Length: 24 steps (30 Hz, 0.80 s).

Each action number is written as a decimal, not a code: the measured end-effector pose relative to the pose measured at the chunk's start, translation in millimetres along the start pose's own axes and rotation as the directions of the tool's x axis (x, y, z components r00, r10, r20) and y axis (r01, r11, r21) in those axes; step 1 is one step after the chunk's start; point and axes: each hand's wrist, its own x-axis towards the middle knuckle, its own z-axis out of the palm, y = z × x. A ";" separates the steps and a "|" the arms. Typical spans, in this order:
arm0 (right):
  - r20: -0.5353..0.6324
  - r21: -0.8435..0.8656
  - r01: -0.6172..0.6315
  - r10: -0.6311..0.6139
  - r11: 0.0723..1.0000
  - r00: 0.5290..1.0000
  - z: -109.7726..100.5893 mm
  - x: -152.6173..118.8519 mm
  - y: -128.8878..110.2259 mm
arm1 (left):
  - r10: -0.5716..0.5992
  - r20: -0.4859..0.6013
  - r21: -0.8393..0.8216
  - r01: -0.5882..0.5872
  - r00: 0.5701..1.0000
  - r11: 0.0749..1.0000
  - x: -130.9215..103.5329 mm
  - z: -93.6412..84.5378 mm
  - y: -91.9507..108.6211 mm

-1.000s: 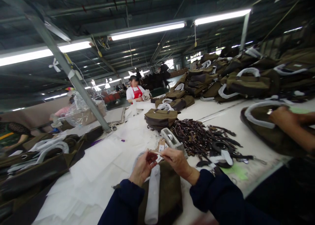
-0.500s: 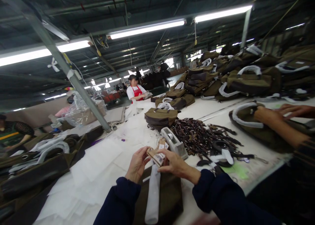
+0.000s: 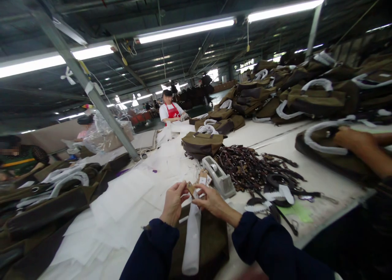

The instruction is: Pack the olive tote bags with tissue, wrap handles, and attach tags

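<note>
Both my hands meet above a dark olive bag (image 3: 211, 243) at the bottom centre. My left hand (image 3: 175, 200) pinches one end of a small brown tag (image 3: 191, 189). The fingers of my right hand (image 3: 212, 200) close on the tag's other side. Below them, a handle wrapped in white padding (image 3: 192, 243) lies along the bag. A grey tape dispenser (image 3: 218, 177) stands just beyond my right hand, with more tags (image 3: 203, 177) beside it. The bag's upper part is partly hidden by my hands.
Dark straps (image 3: 248, 167) are heaped right of the dispenser. White sheets (image 3: 122, 198) spread to the left, near more bags (image 3: 52, 206). Another person's hand (image 3: 352, 139) is at a bag (image 3: 315, 149) on the right. A person in a red apron (image 3: 173, 110) stands behind the table.
My hands have shifted slightly, and the tag between them is turned and shows less of its white label. The other person's hands at right have moved over their bag.
</note>
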 end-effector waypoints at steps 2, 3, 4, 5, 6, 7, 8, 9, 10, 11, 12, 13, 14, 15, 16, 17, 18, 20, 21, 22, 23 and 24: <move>0.012 0.087 -0.026 0.025 0.996 1.000 0.2 1.7 3.5 | -0.001 -0.004 -0.004 0.001 1.000 1.000 0.8 -3.1 -0.9; 0.018 0.106 -0.033 0.032 0.994 0.999 0.1 2.1 3.8 | -0.003 -0.004 -0.008 0.003 1.000 1.000 0.9 -4.5 -1.3; 0.030 0.117 -0.041 0.038 0.992 0.999 0.1 2.1 3.2 | -0.004 -0.001 -0.013 0.004 1.000 1.000 0.7 -5.6 -1.6; 0.044 0.128 -0.050 0.044 0.990 0.998 0.0 1.8 1.8 | -0.006 0.004 -0.017 0.006 1.000 1.000 0.3 -6.6 -1.7; 0.060 0.136 -0.058 0.050 0.989 0.997 0.0 1.2 0.1 | -0.006 0.011 -0.021 0.006 1.000 1.000 -0.3 -7.4 -1.9; 0.073 0.138 -0.064 0.055 0.988 0.996 0.0 0.4 -1.6 | -0.005 0.019 -0.025 0.006 1.000 1.000 -1.1 -8.1 -1.9; 0.083 0.135 -0.069 0.058 0.988 0.995 0.0 -0.3 -3.2 | -0.004 0.027 -0.030 0.004 1.000 1.000 -1.9 -8.9 -1.7; 0.084 0.126 -0.071 0.061 0.989 0.995 -0.3 -0.8 -4.3 | -0.001 0.034 -0.034 0.002 0.999 0.999 -2.7 -9.9 -1.4; 0.077 0.112 -0.071 0.062 0.991 0.995 -0.8 -0.7 -5.1 | 0.003 0.038 -0.037 -0.002 0.999 0.999 -3.4 -11.2 -0.9; 0.061 0.089 -0.067 0.062 0.994 0.996 -1.7 -0.1 -5.6 | 0.007 0.039 -0.039 -0.006 0.999 0.999 -4.1 -12.8 0.0; 0.039 0.062 -0.063 0.060 0.996 0.997 -3.1 1.4 -6.1 | 0.011 0.037 -0.041 -0.010 0.999 0.999 -4.7 -14.8 1.4; 0.006 0.023 -0.054 0.054 0.998 0.999 -5.0 3.7 -6.8 | 0.017 0.034 -0.043 -0.015 0.999 0.999 -5.4 -17.2 3.2; -0.034 -0.033 -0.041 0.040 0.999 0.999 -7.3 6.8 -7.9 | 0.024 0.029 -0.045 -0.022 0.999 0.999 -6.1 -20.0 5.5; -0.081 -0.107 -0.024 0.015 0.994 0.997 -9.9 10.7 -9.3 | 0.033 0.025 -0.050 -0.031 0.999 0.998 -6.9 -22.9 8.3; -0.126 -0.199 -0.005 -0.021 0.980 0.992 -12.5 15.1 -11.1 | 0.043 0.020 -0.057 -0.041 0.999 0.998 -7.9 -26.1 11.4; -0.164 -0.298 0.011 -0.063 0.954 0.985 -15.1 19.7 -12.9 | 0.053 0.015 -0.066 -0.051 0.999 0.996 -9.1 -29.3 14.7; -0.187 -0.392 0.021 -0.102 0.920 0.977 -17.5 24.2 -14.4 | 0.061 0.008 -0.077 -0.060 0.998 0.995 -10.6 -32.4 18.0; -0.191 -0.528 0.023 -0.145 0.849 0.971 -21.0 31.4 -15.7 | 0.067 -0.012 -0.095 -0.068 0.998 0.993 -14.5 -38.3 24.0; -0.179 -0.570 0.017 -0.144 0.822 0.973 -22.0 33.4 -15.4 | 0.066 -0.021 -0.099 -0.068 0.998 0.993 -17.0 -40.9 26.5; -0.166 -0.599 0.007 -0.132 0.801 0.977 -22.6 34.3 -14.7 | 0.062 -0.026 -0.099 -0.064 0.998 0.993 -19.8 -43.3 28.6; -0.154 -0.620 -0.004 -0.117 0.785 0.981 -22.8 34.0 -14.2 | 0.056 -0.027 -0.094 -0.059 0.998 0.994 -23.1 -45.4 30.3; -0.145 -0.638 -0.013 -0.104 0.770 0.984 -22.4 32.9 -14.4 | 0.051 -0.023 -0.085 -0.053 0.998 0.995 -26.6 -47.2 31.7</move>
